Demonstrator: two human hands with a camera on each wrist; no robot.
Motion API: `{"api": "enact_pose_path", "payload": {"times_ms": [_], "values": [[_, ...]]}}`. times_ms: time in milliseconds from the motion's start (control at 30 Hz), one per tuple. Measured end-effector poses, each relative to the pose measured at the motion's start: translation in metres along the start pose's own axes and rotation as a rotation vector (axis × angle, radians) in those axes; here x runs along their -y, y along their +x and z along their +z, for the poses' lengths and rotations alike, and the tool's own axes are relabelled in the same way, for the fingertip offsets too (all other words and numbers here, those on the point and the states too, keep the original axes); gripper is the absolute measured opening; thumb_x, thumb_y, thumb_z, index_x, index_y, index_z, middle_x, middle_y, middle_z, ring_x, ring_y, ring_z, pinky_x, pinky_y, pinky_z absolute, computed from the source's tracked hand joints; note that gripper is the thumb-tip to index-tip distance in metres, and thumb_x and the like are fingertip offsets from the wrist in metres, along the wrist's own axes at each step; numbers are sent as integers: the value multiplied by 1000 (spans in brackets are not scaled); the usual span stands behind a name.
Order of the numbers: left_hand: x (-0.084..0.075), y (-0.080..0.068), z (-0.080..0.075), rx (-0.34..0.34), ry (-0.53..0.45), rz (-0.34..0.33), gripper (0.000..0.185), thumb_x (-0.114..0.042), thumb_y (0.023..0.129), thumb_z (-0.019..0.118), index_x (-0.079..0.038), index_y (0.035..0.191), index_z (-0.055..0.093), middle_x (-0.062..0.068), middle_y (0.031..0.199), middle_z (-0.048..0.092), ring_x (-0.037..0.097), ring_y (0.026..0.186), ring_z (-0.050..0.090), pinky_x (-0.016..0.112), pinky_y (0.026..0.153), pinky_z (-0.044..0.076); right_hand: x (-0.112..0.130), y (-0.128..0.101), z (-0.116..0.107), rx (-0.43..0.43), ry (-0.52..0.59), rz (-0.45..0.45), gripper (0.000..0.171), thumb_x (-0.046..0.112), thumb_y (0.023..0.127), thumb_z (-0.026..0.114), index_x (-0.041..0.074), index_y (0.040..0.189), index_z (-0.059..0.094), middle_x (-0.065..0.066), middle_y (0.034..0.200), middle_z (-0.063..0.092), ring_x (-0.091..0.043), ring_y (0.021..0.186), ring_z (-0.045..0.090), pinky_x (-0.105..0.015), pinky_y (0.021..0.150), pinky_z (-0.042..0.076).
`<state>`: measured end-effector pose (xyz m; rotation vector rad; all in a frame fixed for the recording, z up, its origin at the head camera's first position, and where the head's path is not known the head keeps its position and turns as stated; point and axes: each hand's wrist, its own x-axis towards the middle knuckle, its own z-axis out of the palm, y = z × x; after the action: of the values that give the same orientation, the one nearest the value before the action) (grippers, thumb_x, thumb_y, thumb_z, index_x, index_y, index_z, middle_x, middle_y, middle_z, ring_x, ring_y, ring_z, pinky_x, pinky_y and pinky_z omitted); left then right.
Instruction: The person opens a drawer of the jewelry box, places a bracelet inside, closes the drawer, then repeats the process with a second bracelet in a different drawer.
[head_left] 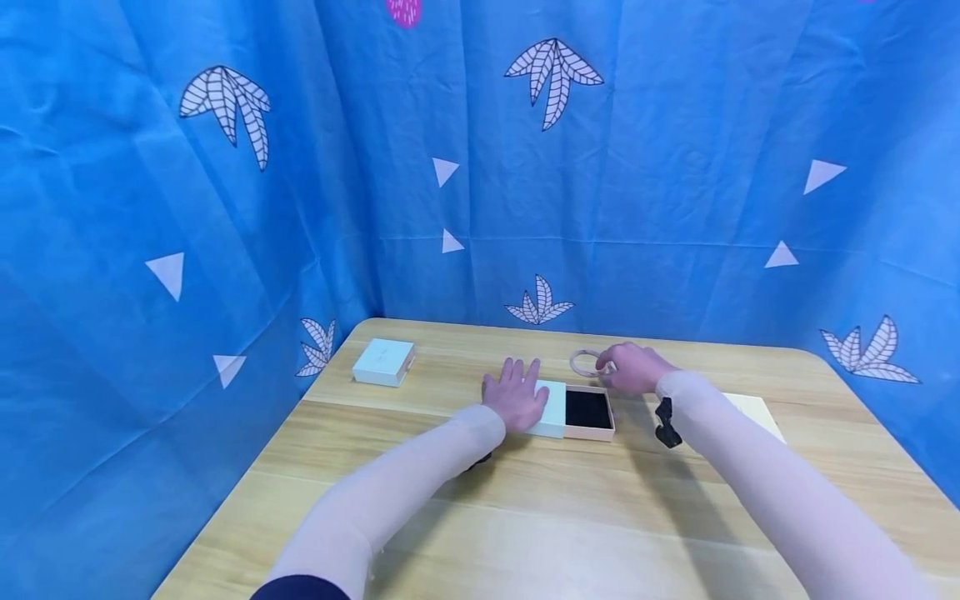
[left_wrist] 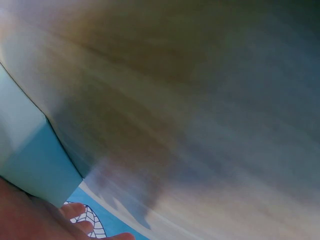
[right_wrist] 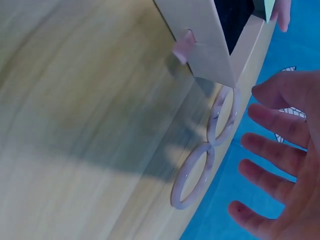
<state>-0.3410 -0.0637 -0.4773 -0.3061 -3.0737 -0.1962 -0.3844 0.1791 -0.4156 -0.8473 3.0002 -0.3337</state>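
Left hand (head_left: 517, 398) on a drawer box (head_left: 553, 410), right hand (head_left: 633, 368) over two bangles (right_wrist: 180, 177)

Nearest, pale sleeves (head_left: 742, 479) reach across the wood-grain worktop (head_left: 525, 525); the right one, a black buckle (head_left: 666, 423) at its wrist, crosses a flat cream piece (head_left: 756, 414) and hides part of it; farther in lies the drawer box, its pale blue-green cover partly under the left hand, whose fingers lie straight and spread, pressing on top and gripping nothing; its tray (head_left: 591, 434), with a black lining (head_left: 588, 409), is slid out toward the right, a pink pull tab (right_wrist: 184, 47) on its end wall; just beyond that end the bangles lie touching each other on the worktop, the tray's corner hiding a bit of one; the right fingers are spread, loosely bent and hold nothing; far left sits a second, closed box (head_left: 383, 362), well apart; behind everything hangs a blue leaf-print curtain (head_left: 637, 167).
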Motion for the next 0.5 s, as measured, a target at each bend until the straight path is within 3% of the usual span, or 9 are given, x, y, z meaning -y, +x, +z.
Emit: {"api": "enact_pose_path", "payload": {"times_ms": [200, 333, 500], "values": [[0, -2, -1, 4, 18, 0, 68, -58, 104, 16, -28, 164, 10, 7, 169, 19, 29, 157, 11, 64, 120, 19, 2, 16, 2, 37, -21, 32, 40, 25, 90, 71, 7, 126, 70, -16, 126, 69, -34, 111, 63, -58, 90, 51], [3, 3, 3, 17, 25, 0, 67, -60, 103, 15, -30, 164, 9, 6, 169, 18, 28, 157, 10, 65, 119, 19, 3, 25, 5, 61, -23, 58, 46, 26, 91, 70, 9, 133, 66, -17, 136, 64, -41, 126, 56, -69, 99, 43], [2, 2, 1, 21, 42, -7, 67, -59, 104, 14, -30, 164, 8, 5, 169, 18, 27, 157, 9, 65, 119, 20, 2, 35, 11, 69, -26, 55, 47, 31, 90, 70, 12, 133, 66, -15, 133, 66, -41, 125, 57, -73, 98, 40]]}}
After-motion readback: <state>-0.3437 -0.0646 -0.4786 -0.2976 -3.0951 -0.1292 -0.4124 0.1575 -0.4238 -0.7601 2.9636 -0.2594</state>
